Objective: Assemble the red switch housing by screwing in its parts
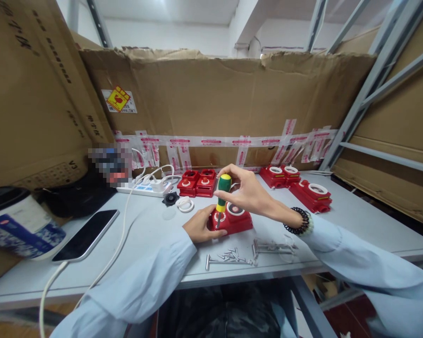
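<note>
A red housing with a white ring [241, 224] lies on the table in front of me. My left hand [203, 225] grips its left end, thumb along the near side. In my right hand [245, 188] is a screwdriver [224, 183] with a green and yellow handle, held nearly upright by the fingers. Its tip points down at the left part of the housing, by a small screw; whether it is seated in the screw head I cannot tell. Close to the table's front edge lie several loose screws [231, 255] and a T-shaped metal piece [220, 263].
More red housings stand at the back [206, 183] and right [312, 195]. Left of the work are white rings [185, 204], a black part [170, 199], a power strip [146, 188], a phone [86, 234] and a white cable [121, 234]. Cardboard [204, 98] walls the back.
</note>
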The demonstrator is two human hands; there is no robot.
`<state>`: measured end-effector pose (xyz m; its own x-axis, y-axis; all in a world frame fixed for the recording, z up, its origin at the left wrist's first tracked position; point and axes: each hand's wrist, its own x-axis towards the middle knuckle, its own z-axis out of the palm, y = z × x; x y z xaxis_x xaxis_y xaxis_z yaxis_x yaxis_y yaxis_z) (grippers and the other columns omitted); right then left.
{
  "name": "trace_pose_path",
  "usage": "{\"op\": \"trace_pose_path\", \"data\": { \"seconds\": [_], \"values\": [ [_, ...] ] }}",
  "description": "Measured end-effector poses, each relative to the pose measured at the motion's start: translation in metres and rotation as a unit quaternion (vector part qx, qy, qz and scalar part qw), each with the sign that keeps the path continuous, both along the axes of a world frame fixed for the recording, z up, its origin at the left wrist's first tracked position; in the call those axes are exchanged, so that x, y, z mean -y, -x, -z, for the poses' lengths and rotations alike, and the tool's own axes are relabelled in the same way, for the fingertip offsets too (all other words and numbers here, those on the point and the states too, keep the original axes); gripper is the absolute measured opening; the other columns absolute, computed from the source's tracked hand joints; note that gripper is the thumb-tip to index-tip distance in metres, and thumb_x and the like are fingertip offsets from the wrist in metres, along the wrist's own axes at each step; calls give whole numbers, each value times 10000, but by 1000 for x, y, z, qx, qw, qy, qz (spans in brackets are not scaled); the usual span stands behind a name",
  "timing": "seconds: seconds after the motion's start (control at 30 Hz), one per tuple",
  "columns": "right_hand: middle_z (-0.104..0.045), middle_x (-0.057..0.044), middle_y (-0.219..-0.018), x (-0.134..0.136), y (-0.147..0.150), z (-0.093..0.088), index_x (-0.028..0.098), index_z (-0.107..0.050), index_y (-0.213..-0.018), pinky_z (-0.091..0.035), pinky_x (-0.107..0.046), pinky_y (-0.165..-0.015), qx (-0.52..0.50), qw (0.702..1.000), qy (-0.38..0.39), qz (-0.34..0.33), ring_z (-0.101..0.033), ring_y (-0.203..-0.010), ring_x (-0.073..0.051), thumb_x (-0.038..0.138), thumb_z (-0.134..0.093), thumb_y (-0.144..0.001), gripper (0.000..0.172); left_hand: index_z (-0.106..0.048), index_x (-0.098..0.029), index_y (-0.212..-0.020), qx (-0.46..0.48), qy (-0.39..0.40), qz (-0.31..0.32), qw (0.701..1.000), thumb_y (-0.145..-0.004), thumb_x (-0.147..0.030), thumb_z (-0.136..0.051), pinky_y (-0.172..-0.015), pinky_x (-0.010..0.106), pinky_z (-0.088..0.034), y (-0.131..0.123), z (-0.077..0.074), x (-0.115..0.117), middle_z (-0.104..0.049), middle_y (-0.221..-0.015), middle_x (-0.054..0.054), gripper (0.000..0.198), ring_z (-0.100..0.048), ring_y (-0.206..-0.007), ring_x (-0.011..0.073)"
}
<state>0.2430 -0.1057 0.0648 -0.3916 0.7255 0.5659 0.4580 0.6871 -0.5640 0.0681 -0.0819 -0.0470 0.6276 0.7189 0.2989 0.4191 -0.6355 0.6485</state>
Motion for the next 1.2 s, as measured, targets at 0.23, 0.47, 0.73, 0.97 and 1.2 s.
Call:
{"op": "trace_pose_path", "data": {
  "seconds": [0.23,0.47,0.73,0.97,1.2],
  "values": [
    [-583,11,-786,-3,-1,1,168,-507,-934,-439,-240,-602,5,1000,-16,2,-545,-662,-107,268,-630,-723,263,-501,-149,-1123,-7,-4,0,1000,-686,-460,-681,-815,374,-493,1,1,-1,-657,-1036,101,565,-629,-900,261],
    [-638,-25,-744,5,6,-6,159,-512,-915,-400,-243,-567,145,984,-73,73,-579,-632,-138,343,-646,-755,278,-516,-155,-1097,-11,-13,-2,1000,-680,-458,-685,-816,386,-493,1,3,-2,-662,-1035,105,542,-630,-904,271],
    [-649,-124,-698,16,29,-31,137,-555,-765,-305,-279,-523,397,894,-113,174,-595,-629,-202,401,-380,-920,352,-530,-138,-1111,-26,-32,11,999,-710,-436,-662,-834,381,-484,1,1,-1,-658,-1060,109,516,-624,-923,269],
    [-623,-109,-885,27,33,-48,117,-499,-957,-375,-269,-621,444,886,-117,-67,-552,-740,-170,229,-453,-870,149,-569,-143,-1127,-60,-56,-6,997,-731,-459,-625,-887,394,-461,1,7,-5,-638,-1129,105,510,-576,-1048,318],
    [-630,-90,-756,15,36,-50,145,-530,-867,-326,-278,-519,458,883,-101,30,-570,-648,-185,326,-404,-901,223,-547,-149,-1115,-17,-40,13,999,-706,-385,-676,-849,354,-476,1,4,-3,-648,-1093,89,490,-607,-973,265]
  ]
}}
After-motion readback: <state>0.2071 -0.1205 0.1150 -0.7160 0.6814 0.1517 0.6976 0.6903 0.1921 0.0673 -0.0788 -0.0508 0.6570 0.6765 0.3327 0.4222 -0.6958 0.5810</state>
